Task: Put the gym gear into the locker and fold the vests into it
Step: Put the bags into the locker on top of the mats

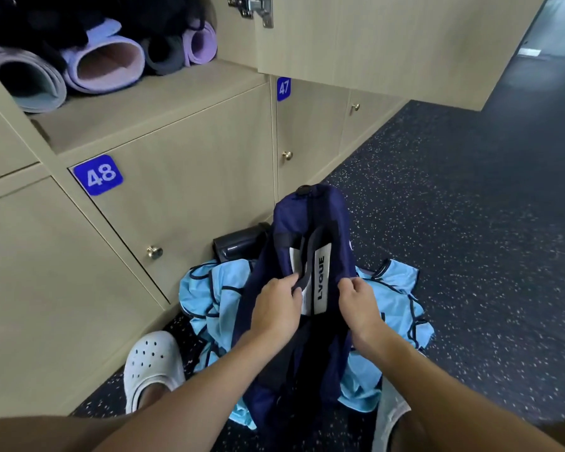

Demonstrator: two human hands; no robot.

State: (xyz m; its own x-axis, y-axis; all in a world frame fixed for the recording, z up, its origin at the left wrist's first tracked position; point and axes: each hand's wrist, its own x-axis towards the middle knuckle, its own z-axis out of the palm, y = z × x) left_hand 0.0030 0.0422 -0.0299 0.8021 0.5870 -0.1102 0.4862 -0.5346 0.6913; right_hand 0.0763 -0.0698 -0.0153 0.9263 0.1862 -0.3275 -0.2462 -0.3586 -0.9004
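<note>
A navy gym bag with white lettered straps stands on the floor in front of me. My left hand grips its dark handle strap. My right hand pinches the bag's fabric beside the white strap. Light blue vests with dark trim lie crumpled under and around the bag. A dark cylindrical item lies behind the bag against the lockers. The open locker at upper left holds rolled yoga mats.
Closed beige lockers numbered 48 and 47 face me at left. An open locker door hangs overhead at upper right. My white clog is beside the vests. The dark speckled floor stretches to the right.
</note>
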